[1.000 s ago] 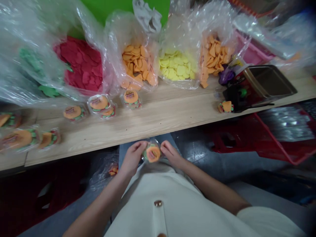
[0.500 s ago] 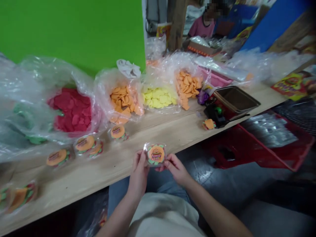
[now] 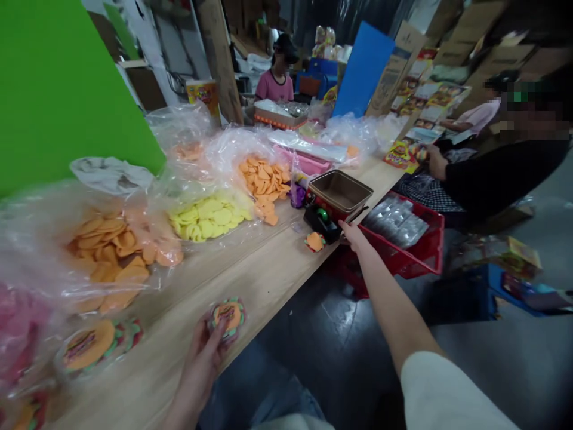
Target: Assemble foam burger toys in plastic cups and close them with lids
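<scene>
In my left hand [image 3: 202, 352] is a clear plastic pack of foam burger pieces [image 3: 234, 315], with a printed orange bun on top and green and red edges showing. The thumb lies over its face, and it is held just above the table's front edge. My right arm stretches far forward. At its end, my right hand [image 3: 351, 234] is closed by the front of a black tape dispenser [image 3: 330, 230] with a green roll. What its fingers pinch, if anything, is too small to see. Beside the dispenser lies a small burger [image 3: 314, 241].
Open plastic bags of orange foam pieces [image 3: 263, 178] and yellow foam pieces [image 3: 210, 216] line the table. Behind the dispenser stands a brown tin [image 3: 339, 190]. A red crate [image 3: 414, 267] of clear packs sits off the table's edge. Co-workers [image 3: 274, 86] are at the back and right.
My view has swung right. Both hands held the pack before; now only my left hand does, while my right hand has let go and reached out to the tape dispenser.
</scene>
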A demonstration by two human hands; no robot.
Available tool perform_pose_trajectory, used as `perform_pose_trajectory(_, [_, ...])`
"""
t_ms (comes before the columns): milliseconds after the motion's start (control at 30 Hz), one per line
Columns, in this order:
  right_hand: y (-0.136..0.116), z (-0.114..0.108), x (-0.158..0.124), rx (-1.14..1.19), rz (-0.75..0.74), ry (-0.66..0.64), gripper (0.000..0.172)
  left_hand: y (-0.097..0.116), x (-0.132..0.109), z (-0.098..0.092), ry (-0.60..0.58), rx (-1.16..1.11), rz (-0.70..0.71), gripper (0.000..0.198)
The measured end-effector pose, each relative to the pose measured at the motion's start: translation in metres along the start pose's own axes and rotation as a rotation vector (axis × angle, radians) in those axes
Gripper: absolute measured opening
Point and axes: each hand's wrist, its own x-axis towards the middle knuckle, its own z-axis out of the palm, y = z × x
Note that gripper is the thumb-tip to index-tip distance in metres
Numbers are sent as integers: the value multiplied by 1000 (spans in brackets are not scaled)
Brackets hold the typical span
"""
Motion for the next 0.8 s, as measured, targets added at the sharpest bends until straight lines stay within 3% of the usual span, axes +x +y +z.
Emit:
perform_pose_trajectory(167, [-1,-2,21,154,144,-163,9,-1,0,-1,-2,14,0,41])
perform_pose_trajectory(300, [0,-16,21,255,182,-248,9,0,1,-2,-23,20,1,41])
perform_pose_trajectory(433, [-1,-17,26,286,206,-238,18,1,-1,1,13,32,0,42])
perform_pose_trajectory(633, [-4,-12,29,272,167,-246,10,3,-8,7,44,54,33,45])
perform_pose_trajectory(800, [23,-6,5,379,-1,-73,10,-3,-2,1,10,84,52,47])
